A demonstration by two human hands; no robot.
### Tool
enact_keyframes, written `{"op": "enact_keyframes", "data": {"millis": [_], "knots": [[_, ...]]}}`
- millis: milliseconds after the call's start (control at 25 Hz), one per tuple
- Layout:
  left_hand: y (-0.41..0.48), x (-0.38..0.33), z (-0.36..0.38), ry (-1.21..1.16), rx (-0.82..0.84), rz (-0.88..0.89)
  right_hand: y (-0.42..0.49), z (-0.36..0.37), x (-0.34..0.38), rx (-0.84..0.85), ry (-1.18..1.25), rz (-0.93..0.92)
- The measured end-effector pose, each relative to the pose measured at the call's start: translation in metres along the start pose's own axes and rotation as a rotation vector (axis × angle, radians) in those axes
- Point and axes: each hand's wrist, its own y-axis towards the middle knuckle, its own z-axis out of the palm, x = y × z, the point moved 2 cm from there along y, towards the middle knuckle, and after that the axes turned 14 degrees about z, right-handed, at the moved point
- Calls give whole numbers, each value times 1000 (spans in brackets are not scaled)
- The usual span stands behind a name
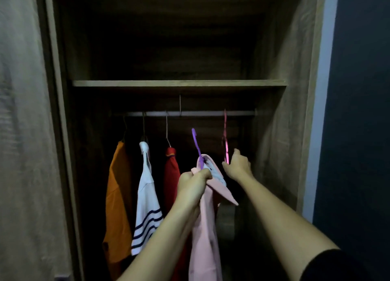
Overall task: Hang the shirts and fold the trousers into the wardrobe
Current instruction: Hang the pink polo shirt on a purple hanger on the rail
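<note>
**Pink shirt up at the rail, hook not yet on**

The left hand [193, 183] was clenched tight round the collar of the pink shirt [205, 228], bunching it against the neck of the purple hanger [197, 145]. Left of it, the orange shirt [117, 200], striped white shirt [146, 200] and red shirt [172, 179] already hung from the rail [183, 113]. The pink one drooped long-axis straight down, limp and light by the look of it, likely to slide off unless held at the collar. The purple hook pointed up, tilted left, just below the rail. Further right, the right hand [238, 164] pinched an empty pink hanger [225, 139], hooked on the rail.
</note>
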Motion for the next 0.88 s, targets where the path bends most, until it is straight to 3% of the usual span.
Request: {"op": "enact_keyframes", "data": {"millis": [120,280,560,760,880], "knots": [[51,4,15,122,-85,53,11,2,-3,-76,-95,-80],[110,-11,34,525,-126,176,11,1,-12,-192,-198,-181],[174,-34,62,550,-155,170,5,3,-34,-286,-226,-309],[203,-5,66,671,-125,58,15,8,-44,-468,-269,-410],[198,11,70,660,-134,80,22,16,-48,-487,-296,-422]]}}
